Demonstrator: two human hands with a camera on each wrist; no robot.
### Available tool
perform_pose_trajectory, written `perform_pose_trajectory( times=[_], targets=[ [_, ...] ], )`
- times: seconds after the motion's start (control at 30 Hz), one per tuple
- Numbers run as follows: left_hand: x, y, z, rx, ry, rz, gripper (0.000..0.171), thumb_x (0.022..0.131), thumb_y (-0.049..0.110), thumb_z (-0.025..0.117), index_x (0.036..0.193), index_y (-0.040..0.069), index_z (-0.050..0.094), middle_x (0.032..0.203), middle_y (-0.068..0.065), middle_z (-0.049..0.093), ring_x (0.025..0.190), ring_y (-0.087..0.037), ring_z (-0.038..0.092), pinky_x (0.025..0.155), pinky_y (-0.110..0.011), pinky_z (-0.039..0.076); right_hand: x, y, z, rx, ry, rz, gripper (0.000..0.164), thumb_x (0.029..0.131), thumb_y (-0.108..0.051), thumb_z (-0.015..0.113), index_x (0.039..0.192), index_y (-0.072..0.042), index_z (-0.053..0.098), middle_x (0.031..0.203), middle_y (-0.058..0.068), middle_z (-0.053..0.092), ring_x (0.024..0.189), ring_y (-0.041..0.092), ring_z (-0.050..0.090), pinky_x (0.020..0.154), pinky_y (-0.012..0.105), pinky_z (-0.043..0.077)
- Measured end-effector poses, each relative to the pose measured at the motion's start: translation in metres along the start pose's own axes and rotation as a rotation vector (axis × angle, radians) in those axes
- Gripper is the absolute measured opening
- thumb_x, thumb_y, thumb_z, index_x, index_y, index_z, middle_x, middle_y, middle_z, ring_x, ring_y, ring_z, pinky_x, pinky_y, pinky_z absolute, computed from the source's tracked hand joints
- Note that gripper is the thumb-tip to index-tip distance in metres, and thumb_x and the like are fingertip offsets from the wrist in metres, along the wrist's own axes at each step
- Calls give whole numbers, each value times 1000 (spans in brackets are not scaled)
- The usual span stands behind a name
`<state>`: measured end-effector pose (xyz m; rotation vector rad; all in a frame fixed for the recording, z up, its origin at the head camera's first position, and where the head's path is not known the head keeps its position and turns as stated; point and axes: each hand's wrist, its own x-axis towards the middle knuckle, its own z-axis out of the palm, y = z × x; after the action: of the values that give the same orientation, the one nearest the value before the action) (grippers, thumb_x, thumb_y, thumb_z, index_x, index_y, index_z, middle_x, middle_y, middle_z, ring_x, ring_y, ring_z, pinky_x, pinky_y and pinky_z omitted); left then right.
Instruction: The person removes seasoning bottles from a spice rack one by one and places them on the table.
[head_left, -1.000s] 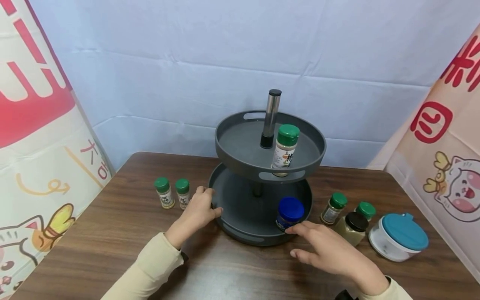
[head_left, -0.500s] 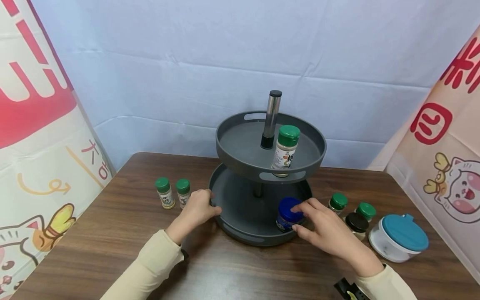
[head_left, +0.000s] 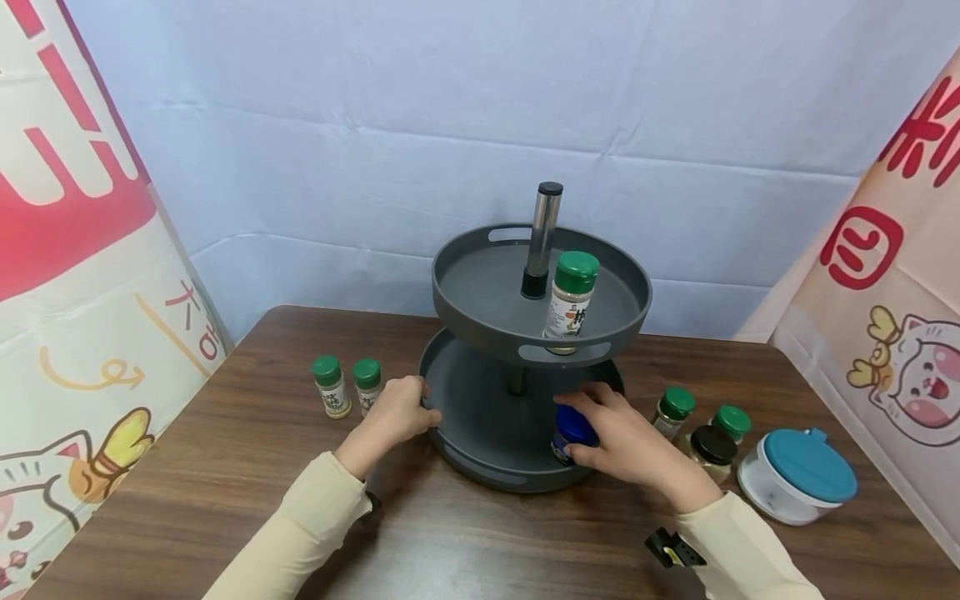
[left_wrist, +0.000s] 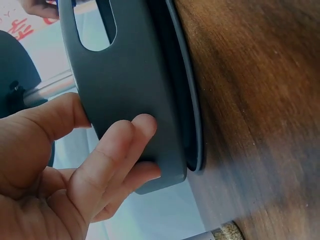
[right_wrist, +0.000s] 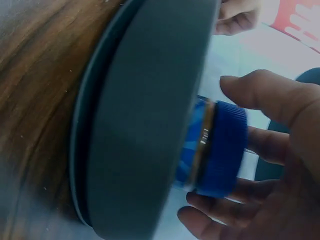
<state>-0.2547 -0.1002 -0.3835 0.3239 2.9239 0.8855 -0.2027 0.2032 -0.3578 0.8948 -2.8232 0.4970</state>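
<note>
My left hand (head_left: 393,412) grips the left rim of the lower tray (head_left: 476,429) of a grey two-tier turntable rack. In the left wrist view the thumb lies over the rim and the fingers (left_wrist: 112,145) press the outer wall. Over at the tray's front right, my right hand (head_left: 622,437) curls round a blue-lidded jar (head_left: 573,425) standing in the lower tray. The right wrist view shows the jar's blue lid (right_wrist: 225,150) between thumb and fingers, its base hidden by the tray wall. A green-capped seasoning bottle (head_left: 572,300) stands on the upper tray (head_left: 480,283).
Two green-capped bottles (head_left: 332,387) stand left of the rack. To the right are two more green-capped bottles (head_left: 677,404), a black-lidded jar (head_left: 712,450) and a white container with a teal lid (head_left: 798,475). A metal post (head_left: 543,229) rises through the upper tray.
My right hand has moved from the tray's front right edge up and left onto the blue-lidded jar, its fingers closing round the lid. The jar has shifted slightly left. The left hand stays at the rim.
</note>
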Motion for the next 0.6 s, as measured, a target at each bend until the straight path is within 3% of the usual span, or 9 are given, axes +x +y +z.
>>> perform_pose_trajectory(
  times=[0.17, 0.6],
  targets=[
    [0, 1, 0, -29, -44, -16, 35, 80, 16, 66, 106, -5, 57, 63, -3, 62, 51, -9, 56, 51, -30, 49, 6, 4, 7, 6, -9, -12, 48, 75, -18, 70, 120, -9, 56, 116, 23, 49, 98, 35, 52, 70, 48, 53],
    [1, 0, -1, -27, -36, -10, 33, 79, 16, 67, 104, -4, 59, 67, -4, 63, 52, -8, 57, 52, -31, 51, 9, 6, 5, 33, -37, -5, 44, 75, -17, 69, 116, -9, 58, 115, 22, 51, 98, 32, 52, 70, 46, 53]
  ],
)
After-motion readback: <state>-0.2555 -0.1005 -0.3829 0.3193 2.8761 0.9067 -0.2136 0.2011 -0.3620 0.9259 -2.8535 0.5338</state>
